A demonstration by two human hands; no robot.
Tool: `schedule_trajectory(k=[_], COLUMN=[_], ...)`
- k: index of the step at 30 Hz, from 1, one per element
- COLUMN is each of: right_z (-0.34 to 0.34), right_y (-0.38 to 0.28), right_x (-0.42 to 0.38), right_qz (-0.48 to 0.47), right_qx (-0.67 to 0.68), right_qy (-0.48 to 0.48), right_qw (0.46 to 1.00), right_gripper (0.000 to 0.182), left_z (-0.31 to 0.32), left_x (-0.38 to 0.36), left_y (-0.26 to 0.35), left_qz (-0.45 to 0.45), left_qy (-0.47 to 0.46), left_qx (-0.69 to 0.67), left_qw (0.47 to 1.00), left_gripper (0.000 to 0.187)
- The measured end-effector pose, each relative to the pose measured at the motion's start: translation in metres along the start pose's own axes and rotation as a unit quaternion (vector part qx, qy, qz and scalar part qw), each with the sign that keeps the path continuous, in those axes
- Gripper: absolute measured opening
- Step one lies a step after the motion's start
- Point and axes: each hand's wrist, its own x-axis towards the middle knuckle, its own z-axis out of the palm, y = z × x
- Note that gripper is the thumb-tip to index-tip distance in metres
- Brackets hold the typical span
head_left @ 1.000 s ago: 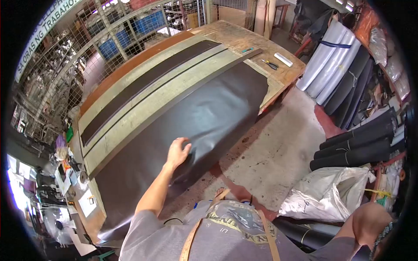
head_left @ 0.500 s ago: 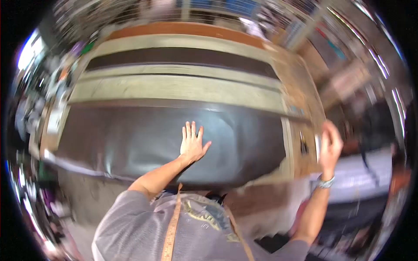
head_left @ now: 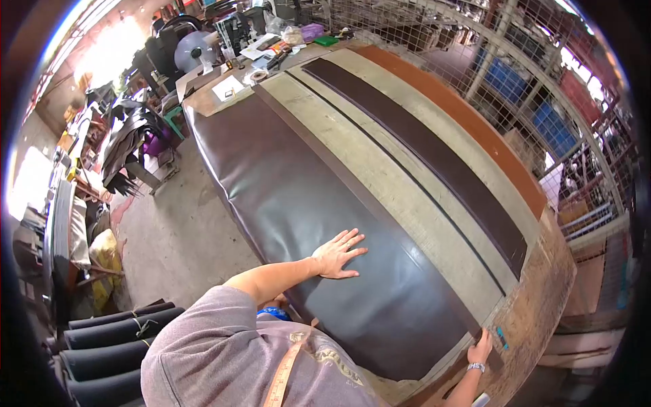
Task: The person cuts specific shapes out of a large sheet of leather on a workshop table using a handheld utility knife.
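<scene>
A wide sheet of dark brown leather-like material (head_left: 271, 176) covers the near side of the table, slightly rippled along its near edge. My left hand (head_left: 339, 254) lies flat on it with the fingers spread. Along the sheet's far edge runs a long, flat dark bar (head_left: 380, 214), like a straightedge. At the bar's near right end, my right hand (head_left: 480, 347) has its fingers closed around it. A small teal-coloured tool (head_left: 502, 339) lies on the wood beside that hand. Farther across is a separate dark brown strip (head_left: 420, 149).
An orange-brown strip (head_left: 447, 102) lies along the table's far edge, before a wire-mesh partition (head_left: 468, 41). Papers, tape and tools crowd the far left end near a fan (head_left: 196, 51). Dark rolls (head_left: 115, 346) are stacked at lower left. A measuring tape (head_left: 285, 373) hangs over my shirt.
My view has turned left, bringing the table's far left end and the floor into sight. My right hand has come down to the table edge with the bar's end. The left hand stays flat on the sheet.
</scene>
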Motion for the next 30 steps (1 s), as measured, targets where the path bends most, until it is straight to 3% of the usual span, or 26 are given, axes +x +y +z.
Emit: schedule_trajectory(k=[4, 6, 10, 13, 16, 18, 19, 20, 21, 22, 23, 25, 29, 30], right_z=[-0.017, -0.022, -0.054, -0.094, -0.192, -0.256, -0.285, -0.326, -0.370, -0.411, -0.451, -0.516, -0.598, -0.621], right_y=[0.005, 0.005, 0.005, 0.001, -0.036, -0.056, -0.043, -0.040, -0.072, -0.091, -0.094, -0.068, -0.059, -0.067], right_x=[0.014, 0.020, 0.032, 0.033, 0.009, -0.003, -0.009, -0.013, -0.021, -0.025, -0.026, -0.050, -0.089, -0.096], right_qz=[-0.009, -0.029, -0.017, 0.049, -0.018, -0.018, -0.070, -0.050, -0.015, -0.050, -0.018, -0.094, -0.038, -0.028], right_qx=[0.002, -0.031, -0.143, -0.231, -0.230, -0.249, -0.294, -0.307, -0.325, -0.310, -0.343, -0.263, -0.175, -0.258], right_qy=[-0.046, -0.032, -0.105, -0.057, 0.001, 0.042, 0.105, 0.099, 0.087, 0.095, 0.087, 0.139, 0.201, 0.180], right_qw=[0.999, 0.999, 0.984, 0.970, 0.973, 0.967, 0.947, 0.945, 0.941, 0.945, 0.935, 0.950, 0.963, 0.949], right_gripper=[0.072, 0.067, 0.060, 0.059, 0.050, 0.050, 0.057, 0.067, 0.068, 0.067, 0.069, 0.069, 0.068, 0.069], left_z=[0.000, 0.003, 0.012, 0.018, -0.003, -0.015, -0.049, -0.059, -0.065, -0.062, -0.061, -0.080, -0.088, -0.087], left_x=[-0.003, -0.004, -0.007, -0.008, 0.004, 0.025, 0.038, 0.052, 0.064, 0.077, 0.084, 0.089, 0.120, 0.127], left_y=[-0.001, -0.004, -0.016, -0.023, -0.068, -0.139, -0.174, -0.215, -0.256, -0.297, -0.332, -0.341, -0.344, -0.347], left_qz=[-0.001, 0.001, 0.014, 0.034, 0.054, -0.017, -0.051, -0.083, -0.108, -0.132, -0.096, -0.051, -0.013, -0.029], left_qy=[0.002, 0.018, 0.035, 0.043, 0.026, 0.078, 0.081, 0.128, 0.162, 0.187, 0.176, 0.127, 0.191, 0.136], left_qx=[-0.014, -0.020, -0.033, -0.054, -0.048, 0.020, 0.087, 0.150, 0.121, 0.100, 0.131, 0.122, 0.131, 0.106], left_qw=[1.000, 1.000, 0.999, 0.997, 0.997, 0.997, 0.992, 0.977, 0.973, 0.968, 0.971, 0.983, 0.973, 0.985], left_gripper=[0.069, 0.066, 0.064, 0.065, 0.070, 0.073, 0.071, 0.067, 0.064, 0.063, 0.064, 0.064, 0.061, 0.062])
